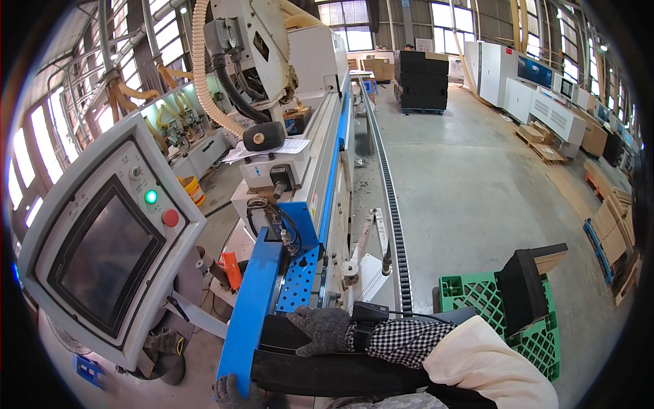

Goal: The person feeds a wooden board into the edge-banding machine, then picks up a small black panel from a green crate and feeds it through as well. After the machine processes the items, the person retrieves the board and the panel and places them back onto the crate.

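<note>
My right hand (323, 332), in a grey knit glove, lies on a long dark board (320, 373) at the near end of the machine. Its fingers are stretched out toward the left. A black device is strapped at that wrist, over a checked sleeve. At the lower edge, my left hand (235, 394), gloved alike, has its fingers bent over the near end of a blue guide bar (252, 307), beside the board's left corner. Part of this hand is cut off by the picture's edge. Past the bar sits a blue perforated plate (298, 283).
A control panel (112, 245) with a dark screen and red button stands left. Rollers (392, 198) run along the machine's right side. Dark boards (524, 293) lean on a green plastic pallet (470, 293) at right. A black stack (421, 82) stands farther back.
</note>
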`<state>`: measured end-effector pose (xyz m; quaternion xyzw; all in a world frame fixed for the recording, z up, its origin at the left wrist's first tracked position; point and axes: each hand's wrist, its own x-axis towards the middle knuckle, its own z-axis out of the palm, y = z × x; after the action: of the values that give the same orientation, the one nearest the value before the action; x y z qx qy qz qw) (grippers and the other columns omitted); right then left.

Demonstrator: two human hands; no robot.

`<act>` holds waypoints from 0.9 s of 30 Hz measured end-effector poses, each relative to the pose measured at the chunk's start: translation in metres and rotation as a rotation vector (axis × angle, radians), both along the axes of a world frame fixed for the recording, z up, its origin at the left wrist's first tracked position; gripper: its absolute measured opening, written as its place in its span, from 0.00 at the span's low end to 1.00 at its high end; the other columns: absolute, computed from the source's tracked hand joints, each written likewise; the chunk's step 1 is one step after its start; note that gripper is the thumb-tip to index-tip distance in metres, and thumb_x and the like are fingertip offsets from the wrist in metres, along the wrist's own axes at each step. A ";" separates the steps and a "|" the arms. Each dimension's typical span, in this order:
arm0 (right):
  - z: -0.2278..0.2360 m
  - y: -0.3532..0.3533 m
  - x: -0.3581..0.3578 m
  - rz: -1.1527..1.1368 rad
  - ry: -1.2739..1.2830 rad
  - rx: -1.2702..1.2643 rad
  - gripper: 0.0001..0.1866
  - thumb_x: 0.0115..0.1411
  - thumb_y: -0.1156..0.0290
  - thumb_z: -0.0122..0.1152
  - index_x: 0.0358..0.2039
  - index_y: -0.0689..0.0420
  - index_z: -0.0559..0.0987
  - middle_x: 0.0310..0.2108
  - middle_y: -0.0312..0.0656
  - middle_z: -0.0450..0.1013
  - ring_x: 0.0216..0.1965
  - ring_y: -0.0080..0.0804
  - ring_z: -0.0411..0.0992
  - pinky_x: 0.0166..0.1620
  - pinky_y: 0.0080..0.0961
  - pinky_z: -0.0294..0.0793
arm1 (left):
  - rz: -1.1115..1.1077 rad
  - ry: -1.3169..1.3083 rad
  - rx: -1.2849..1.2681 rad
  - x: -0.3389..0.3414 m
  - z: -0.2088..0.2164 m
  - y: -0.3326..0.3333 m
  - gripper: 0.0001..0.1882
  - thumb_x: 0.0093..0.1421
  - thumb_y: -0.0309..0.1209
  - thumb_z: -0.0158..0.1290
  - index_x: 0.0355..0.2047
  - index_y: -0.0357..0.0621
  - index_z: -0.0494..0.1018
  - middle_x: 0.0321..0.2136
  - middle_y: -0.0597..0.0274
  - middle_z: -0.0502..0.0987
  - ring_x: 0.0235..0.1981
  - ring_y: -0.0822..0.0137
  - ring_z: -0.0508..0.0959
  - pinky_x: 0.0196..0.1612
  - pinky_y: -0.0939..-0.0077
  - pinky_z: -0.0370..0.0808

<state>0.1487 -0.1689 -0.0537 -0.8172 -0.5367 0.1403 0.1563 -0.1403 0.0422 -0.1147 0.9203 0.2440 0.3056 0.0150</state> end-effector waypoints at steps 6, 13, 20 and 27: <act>0.009 0.002 -0.001 -0.007 -0.006 -0.007 0.55 0.59 0.34 0.63 0.73 0.60 0.58 0.68 0.50 0.63 0.61 0.48 0.72 0.55 0.46 0.79 | 0.019 0.005 0.001 0.001 0.007 -0.001 0.32 0.55 0.53 0.66 0.52 0.44 0.78 0.52 0.40 0.78 0.54 0.36 0.75 0.57 0.40 0.73; 0.002 0.001 0.000 -0.011 -0.004 0.013 0.55 0.58 0.34 0.64 0.73 0.60 0.58 0.67 0.49 0.63 0.61 0.48 0.72 0.56 0.46 0.79 | 0.023 -0.007 -0.003 0.003 0.008 -0.004 0.31 0.55 0.51 0.67 0.52 0.44 0.78 0.51 0.40 0.78 0.54 0.37 0.76 0.57 0.41 0.73; 0.003 0.001 -0.002 -0.010 -0.005 0.000 0.54 0.59 0.34 0.63 0.73 0.60 0.59 0.67 0.49 0.63 0.61 0.48 0.72 0.56 0.46 0.79 | 0.009 -0.016 -0.008 0.000 0.004 -0.003 0.30 0.55 0.51 0.67 0.51 0.44 0.78 0.51 0.40 0.78 0.54 0.37 0.76 0.58 0.40 0.73; 0.014 0.000 -0.002 -0.010 0.016 -0.020 0.54 0.59 0.34 0.63 0.73 0.60 0.58 0.67 0.49 0.63 0.61 0.47 0.72 0.55 0.46 0.79 | 0.028 -0.008 -0.020 0.002 0.009 -0.005 0.30 0.56 0.51 0.66 0.51 0.45 0.78 0.51 0.40 0.78 0.54 0.37 0.76 0.58 0.39 0.72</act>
<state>0.1462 -0.1686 -0.0398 -0.8202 -0.5300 0.1515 0.1532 -0.1384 0.0376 -0.1061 0.9153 0.2596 0.3072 0.0209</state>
